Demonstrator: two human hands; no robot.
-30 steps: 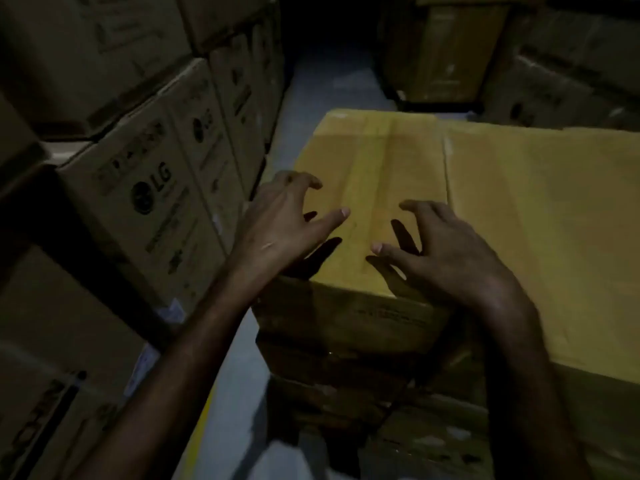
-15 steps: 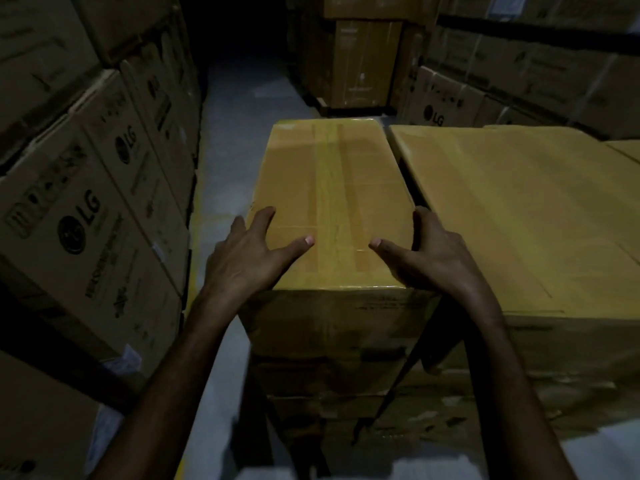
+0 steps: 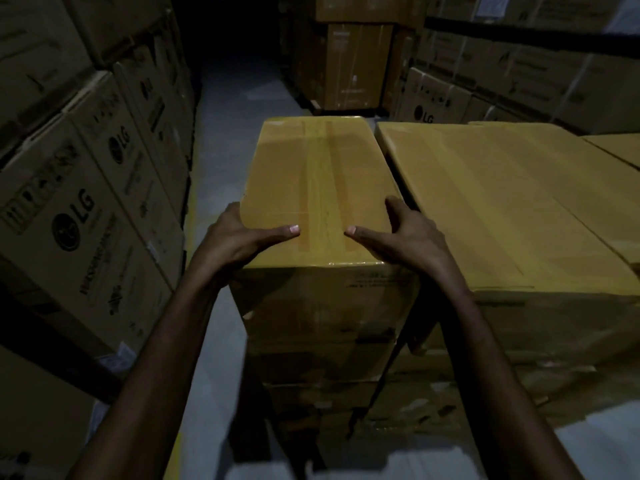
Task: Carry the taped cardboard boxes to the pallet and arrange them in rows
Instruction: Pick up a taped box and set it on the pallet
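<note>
**Head view.** Racked cartons (image 3: 86,209) printed with a round logo filled the left wall. A grey floor (image 3: 235,109) aisle ran between them and the stack. A row of flat-topped boxes (image 3: 502,209) lay to the right at the same height.

The taped box (image 3: 318,168) topped the leftmost column of the stack, just beside that row, with a narrow dark gap between them. Whether a pallet lay underneath could not be told in the gloom. A glossy tape strip (image 3: 322,147) ran lengthwise down its lid.

The left grip (image 3: 239,240) clasped the near left top edge, thumb flat on the lid and fingers wrapped down the side out of sight. The right grip (image 3: 405,237) did likewise on the near right edge, thumb on the lid and fingers hooked into the gap.

**Judged handling.** The board looked stiff and the box long and deep. It was therefore probably weighty and apt to tip away from the body. The tape looked slick. Hold was better taken on the bare board of the two long sides, low or under the bottom edges, and not at the lid alone.
</note>
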